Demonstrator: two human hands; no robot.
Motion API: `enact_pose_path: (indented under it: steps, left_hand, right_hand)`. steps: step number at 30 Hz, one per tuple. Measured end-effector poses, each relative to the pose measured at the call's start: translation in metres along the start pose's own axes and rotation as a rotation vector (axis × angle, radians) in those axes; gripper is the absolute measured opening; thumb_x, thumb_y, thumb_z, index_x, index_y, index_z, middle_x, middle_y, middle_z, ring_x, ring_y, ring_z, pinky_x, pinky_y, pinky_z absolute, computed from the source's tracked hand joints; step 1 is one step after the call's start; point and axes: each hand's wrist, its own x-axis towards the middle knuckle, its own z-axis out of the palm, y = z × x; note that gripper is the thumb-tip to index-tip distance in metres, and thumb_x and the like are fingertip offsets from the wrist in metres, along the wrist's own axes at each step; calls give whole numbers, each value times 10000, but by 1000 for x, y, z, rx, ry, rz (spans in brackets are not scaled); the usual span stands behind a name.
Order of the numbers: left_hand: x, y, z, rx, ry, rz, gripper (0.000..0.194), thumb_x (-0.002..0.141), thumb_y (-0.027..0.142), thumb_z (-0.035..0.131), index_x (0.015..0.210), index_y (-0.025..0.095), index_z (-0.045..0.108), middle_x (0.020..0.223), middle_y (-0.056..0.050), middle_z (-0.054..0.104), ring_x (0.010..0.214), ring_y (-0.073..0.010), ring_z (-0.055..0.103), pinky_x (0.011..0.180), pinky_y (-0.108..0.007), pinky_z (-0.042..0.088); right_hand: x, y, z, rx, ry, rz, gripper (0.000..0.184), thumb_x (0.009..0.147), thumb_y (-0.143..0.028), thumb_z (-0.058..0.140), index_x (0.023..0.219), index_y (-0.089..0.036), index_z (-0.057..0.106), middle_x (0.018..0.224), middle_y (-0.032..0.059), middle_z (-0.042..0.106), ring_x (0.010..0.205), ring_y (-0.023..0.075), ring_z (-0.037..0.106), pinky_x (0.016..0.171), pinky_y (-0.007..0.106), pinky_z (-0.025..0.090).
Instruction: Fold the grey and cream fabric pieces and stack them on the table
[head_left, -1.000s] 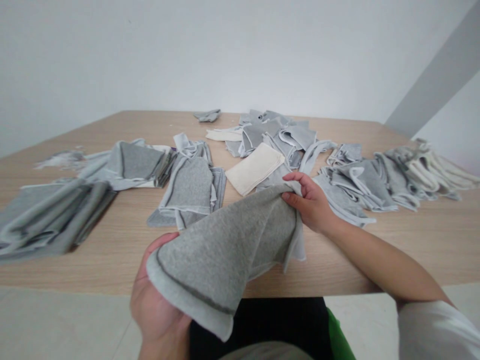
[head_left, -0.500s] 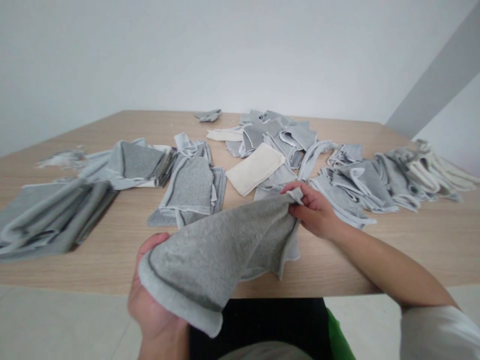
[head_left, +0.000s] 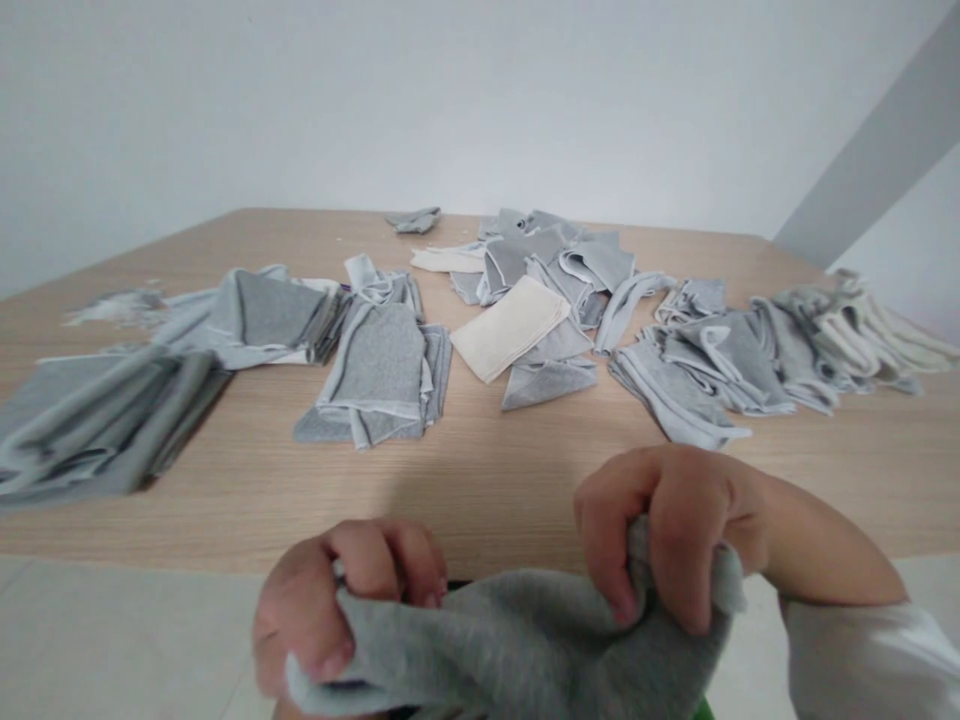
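A piece of grey fabric is stretched between my two hands, low in front of the table's near edge. My left hand is closed on its left end, fingers curled over the top. At the right end, my right hand grips the cloth with bent fingers, bunching it in folds. The fabric's lower part runs out of view at the bottom. Nearest beyond the hands on the table lies a stack of grey fabric pieces.
The wooden table bears several fabric piles: folded grey cloths at left, a cream piece mid-table, a loose grey heap behind it, grey pieces and cream rolls at right. White scraps lie far left.
Both hands have moved down and toward my body with the grey fabric. The hands have turned, now backs up, and the cloth hangs between them below the table edge.
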Motion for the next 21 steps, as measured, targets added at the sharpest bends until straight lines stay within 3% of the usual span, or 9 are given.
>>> enact_pose_path:
  steps: [2,4,7,11,15,17,19,21]
  left_hand:
    - [10,8,10,-132,89,-90,376,877,432,535,541,262,532,468,1,482,499,-170,605,442,-290,514]
    - [15,14,21,-114,123,-136,296,876,394,563,623,247,608,574,-23,563,564,-181,628,469,-296,528]
    - [11,15,30,-111,172,-233,197,881,332,560,767,238,690,729,-57,633,671,-213,646,539,-323,536]
    - [2,10,28,-129,329,-446,82,798,273,659,833,210,697,888,-72,644,716,-195,627,557,-281,498]
    - [4,12,25,-79,269,-483,372,676,437,746,947,187,700,962,-114,630,773,-250,626,584,-329,509]
    - [6,12,26,43,267,-457,310,733,398,706,969,199,679,969,-105,624,795,-240,619,615,-330,508]
    - [8,10,27,258,270,-425,158,793,232,649,950,221,655,950,-71,623,814,-201,615,651,-296,499]
    - [9,6,28,530,261,-346,208,806,113,574,972,222,635,957,-57,633,858,-184,621,705,-284,503]
  right_hand:
    - [4,0,3,-31,-66,23,308,946,-329,486,691,-181,578,820,89,648,774,156,634,744,283,513]
    - [6,6,5,-59,-85,68,173,960,-266,441,856,-185,553,865,95,633,812,159,623,745,293,514]
    - [7,24,7,-54,68,123,59,965,-204,425,1002,-184,465,888,82,601,786,133,585,653,248,494]
    - [10,47,8,-29,244,107,61,931,-181,529,962,-175,477,887,57,604,739,96,563,628,205,462]
    - [15,52,8,16,277,62,99,902,-205,590,889,-165,501,898,63,599,772,108,573,659,224,468]
    - [17,52,9,41,297,44,127,892,-222,607,858,-162,500,887,59,587,766,107,565,657,223,463]
    - [18,54,10,54,346,32,140,888,-235,618,858,-164,501,860,43,576,727,97,545,632,211,450]
    - [18,58,10,44,405,24,149,880,-247,634,872,-166,509,834,28,573,695,90,529,609,202,438]
